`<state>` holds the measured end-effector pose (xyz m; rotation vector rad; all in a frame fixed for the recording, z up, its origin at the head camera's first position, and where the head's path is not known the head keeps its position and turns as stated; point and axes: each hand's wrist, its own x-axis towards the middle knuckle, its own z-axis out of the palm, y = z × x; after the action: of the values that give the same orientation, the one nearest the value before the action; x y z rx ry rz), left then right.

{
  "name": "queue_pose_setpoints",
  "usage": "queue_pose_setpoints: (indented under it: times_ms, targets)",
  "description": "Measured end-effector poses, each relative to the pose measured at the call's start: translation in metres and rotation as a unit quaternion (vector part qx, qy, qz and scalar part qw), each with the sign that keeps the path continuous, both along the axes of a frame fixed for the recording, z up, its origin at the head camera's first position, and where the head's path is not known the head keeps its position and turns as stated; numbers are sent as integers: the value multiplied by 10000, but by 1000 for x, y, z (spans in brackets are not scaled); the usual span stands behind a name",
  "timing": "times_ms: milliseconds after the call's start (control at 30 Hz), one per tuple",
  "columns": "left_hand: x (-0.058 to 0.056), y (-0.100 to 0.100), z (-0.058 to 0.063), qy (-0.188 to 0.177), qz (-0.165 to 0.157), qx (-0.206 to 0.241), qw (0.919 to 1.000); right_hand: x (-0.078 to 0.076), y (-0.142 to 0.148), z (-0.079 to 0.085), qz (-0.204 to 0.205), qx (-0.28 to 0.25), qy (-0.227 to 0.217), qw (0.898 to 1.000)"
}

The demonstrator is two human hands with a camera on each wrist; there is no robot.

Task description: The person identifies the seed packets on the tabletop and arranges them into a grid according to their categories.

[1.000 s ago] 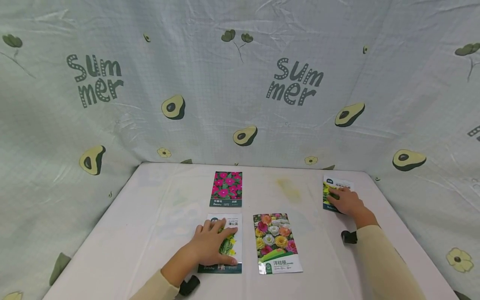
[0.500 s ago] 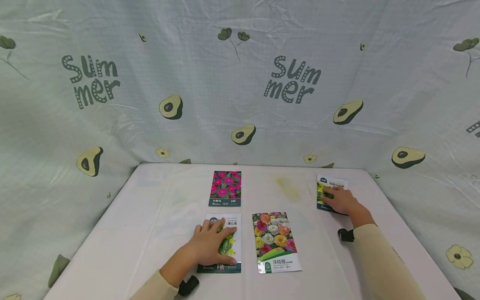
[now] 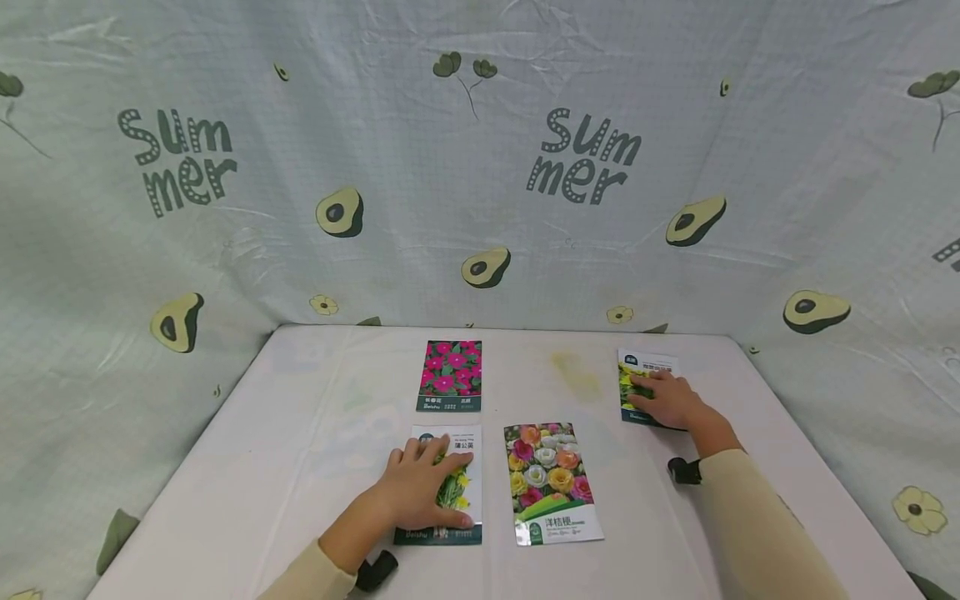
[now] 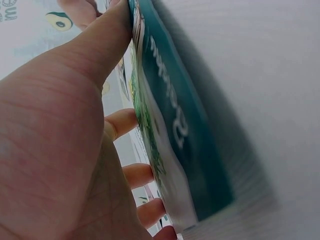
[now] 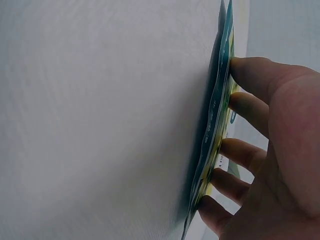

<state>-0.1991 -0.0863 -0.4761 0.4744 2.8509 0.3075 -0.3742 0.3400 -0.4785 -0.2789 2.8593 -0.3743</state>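
My left hand rests spread on a white seed packet with yellow flowers and a dark green bottom band, at the near middle of the table. In the left wrist view its fingertips touch the face of that packet. At the back right, my right hand presses its fingertips on another seed packet with yellow flowers. The right wrist view shows the thumb and fingers on the face of this packet, which lies along the table surface. Part of each packet is hidden under the hand.
A seed packet with pink flowers lies behind the left hand's packet. Another, with mixed-colour blooms, lies to the right of the left hand. The white table meets a printed cloth at its back edge.
My right hand has slid its packet leftward across the back right of the table. The left hand and the other packets have stayed in place; the head view has shifted slightly.
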Motion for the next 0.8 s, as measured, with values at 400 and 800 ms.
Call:
queue_pose_setpoints:
  times_ms: [400,800]
  targets:
    - [-2,-1,-2,-10,7,-16,10000,5,-12,1,17,-54,2,10000]
    - [-2,0,-5,30,-1,-13,10000,4,-22,-8,125,-15,205,9997]
